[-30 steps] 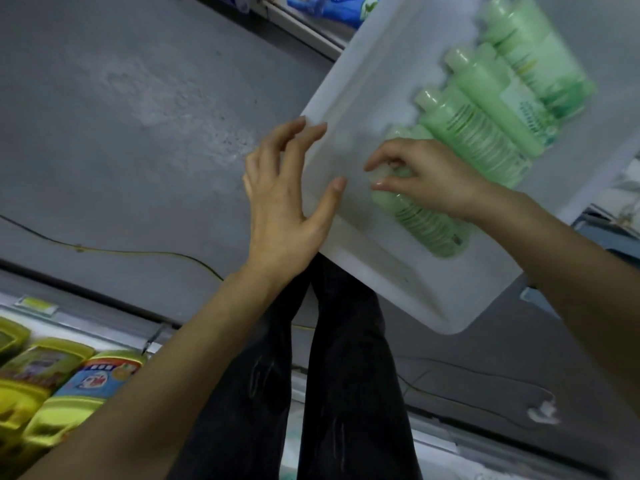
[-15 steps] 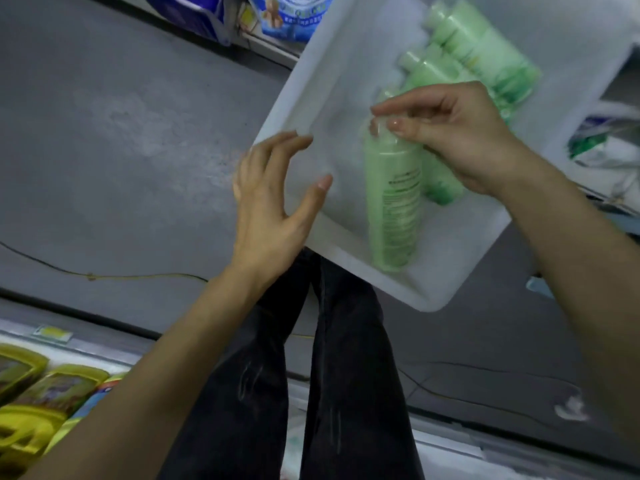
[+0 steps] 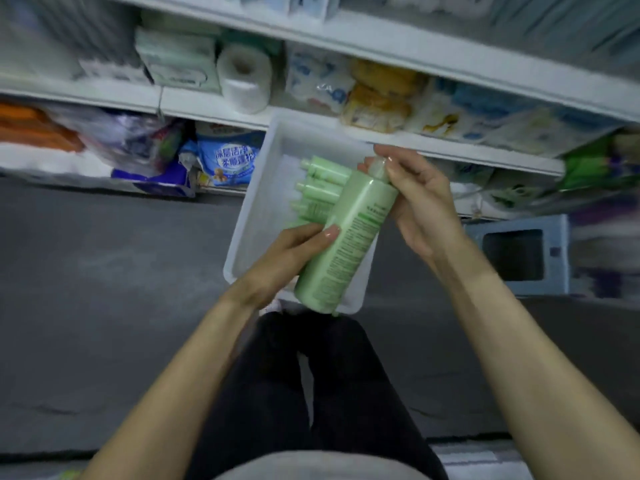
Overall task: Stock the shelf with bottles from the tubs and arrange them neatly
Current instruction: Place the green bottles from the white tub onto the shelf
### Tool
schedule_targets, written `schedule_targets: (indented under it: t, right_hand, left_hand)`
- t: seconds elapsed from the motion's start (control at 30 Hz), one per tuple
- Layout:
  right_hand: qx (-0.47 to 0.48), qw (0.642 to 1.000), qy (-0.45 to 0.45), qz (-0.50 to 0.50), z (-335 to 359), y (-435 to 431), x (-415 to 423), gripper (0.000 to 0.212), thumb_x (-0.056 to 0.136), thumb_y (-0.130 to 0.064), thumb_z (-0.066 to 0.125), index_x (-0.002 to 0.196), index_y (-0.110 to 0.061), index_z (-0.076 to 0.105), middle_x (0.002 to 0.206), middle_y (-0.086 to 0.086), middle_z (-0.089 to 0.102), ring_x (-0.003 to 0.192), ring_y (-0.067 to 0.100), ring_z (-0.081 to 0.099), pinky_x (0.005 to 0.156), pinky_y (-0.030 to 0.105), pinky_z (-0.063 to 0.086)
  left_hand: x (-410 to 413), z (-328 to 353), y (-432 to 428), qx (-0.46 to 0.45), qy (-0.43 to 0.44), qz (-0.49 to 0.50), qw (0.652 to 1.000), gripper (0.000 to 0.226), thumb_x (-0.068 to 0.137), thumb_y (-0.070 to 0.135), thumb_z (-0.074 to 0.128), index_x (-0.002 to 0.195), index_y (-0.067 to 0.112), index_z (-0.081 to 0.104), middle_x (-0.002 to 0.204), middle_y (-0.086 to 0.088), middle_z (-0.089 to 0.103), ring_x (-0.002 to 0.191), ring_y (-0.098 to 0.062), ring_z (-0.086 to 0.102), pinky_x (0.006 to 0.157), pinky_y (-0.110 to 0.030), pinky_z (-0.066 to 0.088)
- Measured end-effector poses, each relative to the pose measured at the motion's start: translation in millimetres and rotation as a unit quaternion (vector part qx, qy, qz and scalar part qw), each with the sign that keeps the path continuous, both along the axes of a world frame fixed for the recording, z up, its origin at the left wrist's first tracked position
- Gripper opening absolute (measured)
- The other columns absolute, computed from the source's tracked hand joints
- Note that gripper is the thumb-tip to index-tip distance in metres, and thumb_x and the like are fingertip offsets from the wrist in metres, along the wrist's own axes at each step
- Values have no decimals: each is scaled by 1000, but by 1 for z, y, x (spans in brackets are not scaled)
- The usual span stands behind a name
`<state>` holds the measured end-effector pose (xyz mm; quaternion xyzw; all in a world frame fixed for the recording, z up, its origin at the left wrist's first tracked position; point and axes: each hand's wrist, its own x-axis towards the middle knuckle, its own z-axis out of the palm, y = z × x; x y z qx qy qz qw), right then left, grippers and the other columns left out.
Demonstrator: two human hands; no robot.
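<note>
forearms (image 3: pixel 194 368): bare | trousers (image 3: pixel 294 393): black | top (image 3: pixel 311 469): light grey, only hem in view

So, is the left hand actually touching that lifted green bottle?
Touching: the head view shows the left hand gripping the green bottle, thumb on its label.

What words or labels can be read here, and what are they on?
"深层洁净 柔顺蓬松": on the blue pack, slightly blurred, so the reading is not certain.
Printed lines on the green bottle: too small to read.
Print on the other shelf packs: too blurred to read.
</note>
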<state>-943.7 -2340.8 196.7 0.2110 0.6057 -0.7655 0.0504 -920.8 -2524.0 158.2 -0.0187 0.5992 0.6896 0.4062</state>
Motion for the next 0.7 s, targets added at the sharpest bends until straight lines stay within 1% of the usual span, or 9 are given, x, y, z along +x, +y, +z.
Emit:
schedule_targets:
  t: [0.07, 0.13, 0.23, 0.3, 0.33, 0.4, 0.47, 0.57, 0.7]
  right_hand:
    - [44, 999, 12, -27, 32, 3, 8, 21, 95, -11, 49, 114, -12, 59, 103, 5, 65, 96, 13, 63, 87, 29, 50]
    - [119, 992, 4, -48, 65, 4, 13, 30, 95, -26, 50, 125, -22, 51, 119, -3, 57, 104, 7, 57, 94, 28, 44]
    - [185, 980, 18, -73, 110, 11, 18, 60, 78, -51, 55, 132, -30, 39, 128, -6, 51, 111, 8, 55, 96, 34, 47]
    - [179, 980, 23, -82, 137, 20, 17, 74, 66, -57, 63, 129, -27, 41, 123, -3, 57, 108, 11, 61, 93, 39, 51]
    - [174, 981, 25, -82, 149, 24, 14, 74, 66, -54, 67, 128, -23, 42, 119, -1, 60, 103, 8, 63, 89, 35, 54]
    - [185, 978, 42, -86, 174, 32, 7, 56, 76, -38, 71, 122, -18, 46, 107, -3, 64, 91, 0, 66, 76, 23, 56]
    - [211, 968, 71, -114, 195, 42, -2, 44, 79, -28, 73, 116, -17, 52, 105, -1, 65, 93, 6, 66, 75, 28, 57]
    - [187, 968, 112, -121, 221, 64, -13, 39, 81, -30, 70, 115, -17, 56, 112, 3, 66, 99, 14, 66, 77, 32, 57]
    - [60, 978, 173, -97, 253, 98, -35, 48, 74, -39, 63, 115, -14, 56, 109, 7, 66, 93, 19, 67, 70, 32, 55]
  left_hand:
    - [-1, 26, 11, -6, 28, 19, 999, 36, 89, 35, 53, 98, 3, 67, 85, -1, 69, 79, -9, 64, 71, -20, 50]
    - [-5, 51, 27, -15, 57, 45, 997, 30, 93, 26, 55, 95, -2, 66, 81, -4, 65, 75, -11, 61, 68, -23, 48]
    - [-21, 94, 56, 11, 90, 67, 994, 11, 90, 19, 61, 96, 10, 65, 85, -1, 68, 72, -6, 64, 64, -17, 49]
    - [-36, 123, 73, 39, 121, 89, 988, 12, 86, 19, 68, 96, 18, 62, 91, -1, 69, 75, -2, 65, 66, -15, 49]
    - [-42, 137, 81, 49, 144, 92, 984, 18, 83, 22, 72, 97, 19, 62, 94, 0, 69, 78, -2, 65, 68, -15, 50]
    - [-53, 162, 94, 52, 199, 88, 975, 25, 79, 24, 75, 99, 18, 61, 98, 1, 68, 85, -5, 64, 72, -15, 50]
    - [-61, 185, 104, 57, 240, 87, 965, 24, 82, 17, 73, 104, 14, 61, 100, 1, 68, 88, -4, 63, 74, -13, 48]
    - [-76, 211, 111, 77, 258, 79, 960, 22, 87, 16, 65, 109, 13, 64, 104, 1, 69, 91, -1, 64, 76, -14, 49]
    - [-102, 246, 121, 67, 209, -3, 976, 34, 78, 37, 63, 106, 19, 68, 104, 2, 72, 95, -11, 65, 82, -25, 53]
